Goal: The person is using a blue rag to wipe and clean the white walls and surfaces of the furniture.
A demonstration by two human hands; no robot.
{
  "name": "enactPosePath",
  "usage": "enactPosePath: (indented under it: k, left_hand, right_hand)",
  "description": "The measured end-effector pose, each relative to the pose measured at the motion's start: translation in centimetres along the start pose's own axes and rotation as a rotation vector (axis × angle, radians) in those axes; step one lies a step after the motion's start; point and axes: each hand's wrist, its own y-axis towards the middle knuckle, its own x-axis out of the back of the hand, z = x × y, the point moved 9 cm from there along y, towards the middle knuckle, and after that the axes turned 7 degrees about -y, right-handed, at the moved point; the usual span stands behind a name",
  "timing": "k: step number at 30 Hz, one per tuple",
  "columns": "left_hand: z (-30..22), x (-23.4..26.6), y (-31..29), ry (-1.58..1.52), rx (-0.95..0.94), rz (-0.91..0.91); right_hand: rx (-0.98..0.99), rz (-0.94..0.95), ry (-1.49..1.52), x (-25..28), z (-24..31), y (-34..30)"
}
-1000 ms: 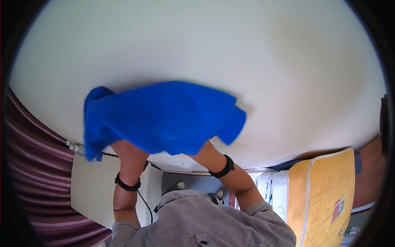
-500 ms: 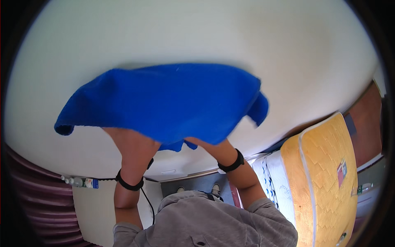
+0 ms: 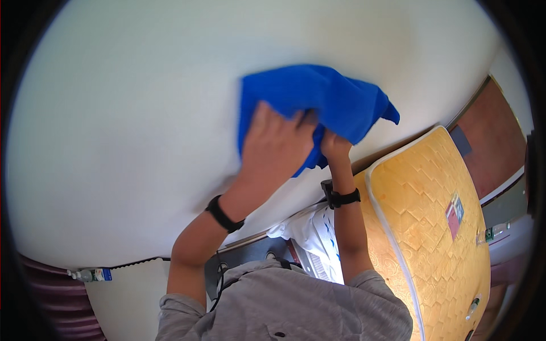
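Observation:
A blue cloth (image 3: 341, 99), bunched and creased, is up against a broad white wall (image 3: 142, 113), with one pointed corner sticking out to the right. My left hand (image 3: 277, 139) is on the cloth's left part, its fingers bent into the fabric and a little blurred by motion. Close beside it, my right hand (image 3: 336, 146) is closed around the lower edge of the cloth, its fingertips partly hidden by folds. Black bands circle both wrists.
A yellow quilted mattress (image 3: 426, 210) stands at the right, with white bedding (image 3: 313, 233) beside it. Plastic bottles (image 3: 85, 275) lie on a white surface at the lower left, near a purple curtain (image 3: 51, 301). A reddish-brown panel (image 3: 492, 142) is at the far right.
The cloth was spread wide over both hands; now it is bunched and further right. My hands have come out from beneath it and moved right and closer together.

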Motion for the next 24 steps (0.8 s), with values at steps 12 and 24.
enactPosePath:
  k: [12,24]
  left_hand:
    - [-0.8,-1.7,-4.1,0.018,-0.295,-0.084]
    - [19.0,19.8,-12.6,0.045,0.313,-0.139]
  right_hand:
    - [-0.603,-0.184,0.671,-2.2,-2.5,-6.5]
    - [0.005,0.084,0.303,-1.7,27.4,4.9]
